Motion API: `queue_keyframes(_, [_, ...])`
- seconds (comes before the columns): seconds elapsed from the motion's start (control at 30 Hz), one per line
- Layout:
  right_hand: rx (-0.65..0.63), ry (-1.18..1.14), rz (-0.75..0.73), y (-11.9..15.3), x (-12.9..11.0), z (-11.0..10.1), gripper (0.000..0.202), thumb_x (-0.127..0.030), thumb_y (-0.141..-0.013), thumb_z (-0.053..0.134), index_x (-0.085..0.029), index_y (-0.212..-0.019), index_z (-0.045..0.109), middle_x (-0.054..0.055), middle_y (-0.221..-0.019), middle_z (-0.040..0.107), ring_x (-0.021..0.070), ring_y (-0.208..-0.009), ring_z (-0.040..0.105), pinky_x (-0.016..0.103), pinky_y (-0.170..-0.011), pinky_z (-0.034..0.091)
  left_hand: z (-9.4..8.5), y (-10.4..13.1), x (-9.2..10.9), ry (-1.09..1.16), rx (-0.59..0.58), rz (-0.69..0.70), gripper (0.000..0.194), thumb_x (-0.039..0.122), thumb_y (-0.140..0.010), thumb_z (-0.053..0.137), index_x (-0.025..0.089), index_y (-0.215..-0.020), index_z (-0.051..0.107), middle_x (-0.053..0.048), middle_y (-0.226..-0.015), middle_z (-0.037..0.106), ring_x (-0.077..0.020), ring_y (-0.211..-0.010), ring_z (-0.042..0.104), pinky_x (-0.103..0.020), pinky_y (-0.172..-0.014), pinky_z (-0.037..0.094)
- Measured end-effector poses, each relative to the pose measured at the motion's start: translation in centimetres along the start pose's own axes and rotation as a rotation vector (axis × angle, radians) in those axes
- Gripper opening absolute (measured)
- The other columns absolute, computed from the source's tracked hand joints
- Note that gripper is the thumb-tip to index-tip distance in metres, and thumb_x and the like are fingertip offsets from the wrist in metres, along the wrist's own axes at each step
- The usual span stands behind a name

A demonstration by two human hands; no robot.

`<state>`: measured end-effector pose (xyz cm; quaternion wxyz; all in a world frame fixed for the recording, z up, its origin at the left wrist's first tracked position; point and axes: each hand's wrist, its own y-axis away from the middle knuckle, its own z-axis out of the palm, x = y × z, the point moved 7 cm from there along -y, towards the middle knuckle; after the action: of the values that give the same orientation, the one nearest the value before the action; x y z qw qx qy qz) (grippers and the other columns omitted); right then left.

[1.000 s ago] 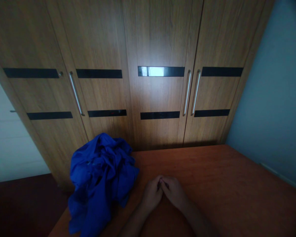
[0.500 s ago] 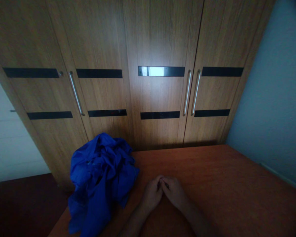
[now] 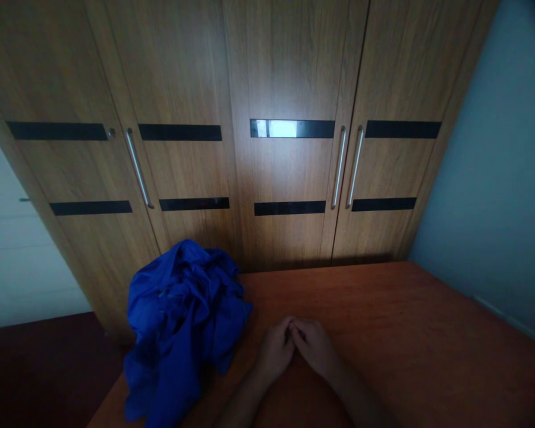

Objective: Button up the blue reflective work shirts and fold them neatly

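My left hand (image 3: 276, 348) and my right hand (image 3: 315, 345) rest together over the wooden tabletop (image 3: 365, 303), meeting at the fingertips and thumbs. Both have their fingers curled in, and no object shows in either one. The undersides of the fingers are hidden. To the left of my hands lies a crumpled blue cloth garment (image 3: 187, 321), heaped in loose folds and hanging toward the table's left edge. Neither hand touches it.
Behind the table stands a wooden wardrobe (image 3: 289, 238) with dark strips and metal handles (image 3: 339, 169); its doors are closed. A pale wall (image 3: 485, 196) borders the table on the right. Dark reddish floor (image 3: 40, 368) shows at lower left.
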<state>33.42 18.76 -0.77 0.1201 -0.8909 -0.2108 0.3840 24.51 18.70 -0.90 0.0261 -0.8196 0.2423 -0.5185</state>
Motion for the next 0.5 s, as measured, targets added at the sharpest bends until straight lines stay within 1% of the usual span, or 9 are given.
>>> queue_keyframes(0.17, [0.004, 0.010, 0.009, 0.03, -0.10, -0.17, 0.030, -0.021, -0.091, 0.038, -0.019, -0.078, 0.065, 0.004, -0.080, 0.068, 0.0150, -0.073, 0.062, 0.024, -0.068, 0.041, 0.01, 0.01, -0.13, -0.031, 0.005, -0.001, 0.026, 0.016, -0.087, 0.040, 0.019, -0.101, 0.062, -0.006, -0.099, 0.070, -0.0187, -0.089, 0.064, -0.028, -0.079, 0.046])
queue_keyframes(0.5, [-0.005, 0.014, 0.021, -0.03, 0.15, 0.02, 0.030, -0.022, -0.090, 0.038, -0.019, -0.076, 0.065, 0.003, -0.077, 0.068, 0.0142, -0.070, 0.061, 0.023, -0.065, 0.041, 0.02, -0.11, -0.19, -0.023, 0.005, -0.008, 0.027, 0.012, -0.084, 0.041, 0.019, -0.100, 0.062, -0.006, -0.097, 0.070, -0.0180, -0.088, 0.064, -0.027, -0.078, 0.046])
